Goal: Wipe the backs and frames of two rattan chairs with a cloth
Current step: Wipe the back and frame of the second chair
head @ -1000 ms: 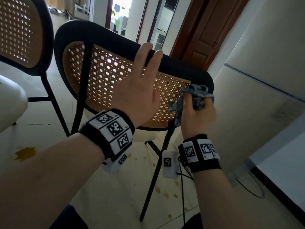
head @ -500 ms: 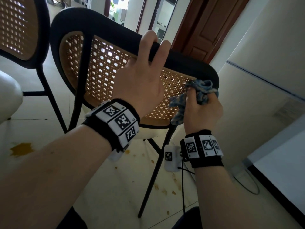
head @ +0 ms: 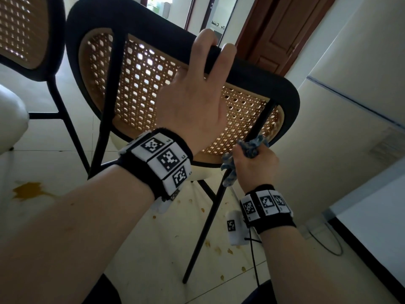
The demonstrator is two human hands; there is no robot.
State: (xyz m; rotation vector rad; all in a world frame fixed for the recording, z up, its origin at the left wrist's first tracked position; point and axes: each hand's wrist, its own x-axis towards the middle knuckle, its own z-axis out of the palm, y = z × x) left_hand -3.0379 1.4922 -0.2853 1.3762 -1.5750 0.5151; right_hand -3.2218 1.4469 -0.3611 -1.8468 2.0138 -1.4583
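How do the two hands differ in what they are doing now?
The left hand grips the black top rim of the near rattan chair; the right hand holds a bunched blue cloth around the chair's thin black metal rear leg, lower down. Both wear black wristbands with square markers.

You find no readable words, brands or numbers here — only black-and-white square code markers on your left wristband, your right wristband and the small white tag hanging below it — the tiny corner prints are illegible.
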